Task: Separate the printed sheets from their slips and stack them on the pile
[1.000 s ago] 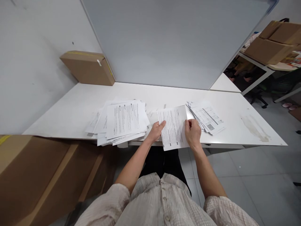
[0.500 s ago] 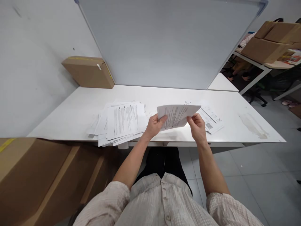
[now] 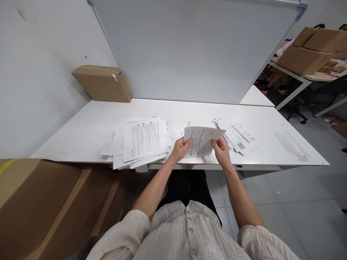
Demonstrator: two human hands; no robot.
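A printed sheet of paper (image 3: 202,139) is held just above the near edge of the white table (image 3: 189,112). My left hand (image 3: 179,150) grips its left edge and my right hand (image 3: 221,151) grips its right lower part. The sheet is bent, its top edge tilted away from me. A loose, wide stack of printed papers (image 3: 141,141) lies to the left of my left hand. A smaller fanned stack of papers (image 3: 238,135) lies to the right of my right hand.
A cardboard box (image 3: 103,83) stands at the table's back left corner against a large white board (image 3: 195,50). Big brown cartons (image 3: 48,202) sit low at my left. Another table with boxes (image 3: 311,47) is at the far right.
The sheet lay flat at the table edge, was lifted by both hands, and is now lower and bent, nearer the table. The camera view shifted slightly.
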